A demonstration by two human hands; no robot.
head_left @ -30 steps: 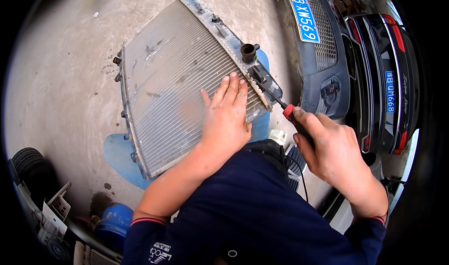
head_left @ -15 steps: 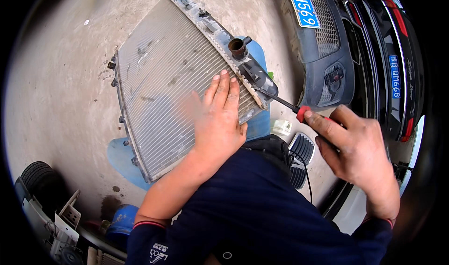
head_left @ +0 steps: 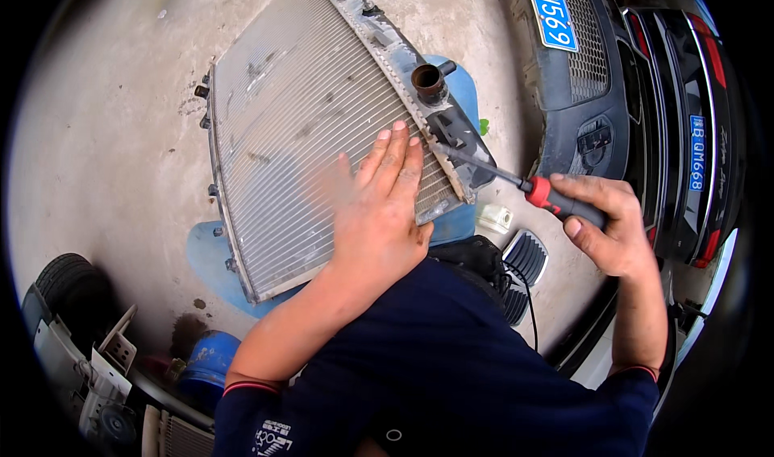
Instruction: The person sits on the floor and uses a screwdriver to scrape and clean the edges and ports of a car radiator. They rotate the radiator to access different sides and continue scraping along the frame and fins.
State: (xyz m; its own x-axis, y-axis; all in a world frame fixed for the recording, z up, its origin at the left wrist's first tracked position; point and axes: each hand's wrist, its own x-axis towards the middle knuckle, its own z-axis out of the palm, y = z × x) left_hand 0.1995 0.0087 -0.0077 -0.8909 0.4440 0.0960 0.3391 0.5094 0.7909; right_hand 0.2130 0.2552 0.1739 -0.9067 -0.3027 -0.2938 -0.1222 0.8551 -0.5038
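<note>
A large car radiator (head_left: 282,135) lies tilted before me, its finned core facing up. My left hand (head_left: 379,195) rests flat on the fins with fingers stretched out, close to the crimped edge. Along the radiator's right side runs a black plastic end tank (head_left: 463,130) with a round pipe neck (head_left: 428,81). In my right hand (head_left: 605,223) is a screwdriver (head_left: 556,199) with a red and black handle, my fingers wrapped round it. Its shaft points left to the seam between tank and core; the very tip is hard to make out there.
Blue plastic (head_left: 451,223) shows beneath the radiator. A dark car bumper (head_left: 556,94) and a black car's rear (head_left: 685,135) stand at the right. Grey grille pieces (head_left: 526,255) and a small white container (head_left: 494,218) lie near my right arm. A blue bucket (head_left: 211,364) and a tyre (head_left: 74,286) are lower left.
My right hand has turned its hold on the screwdriver, so more of the handle shows. The screwdriver's tip stays by the tank seam. My left hand remains on the fins; the whole view has shifted slightly.
</note>
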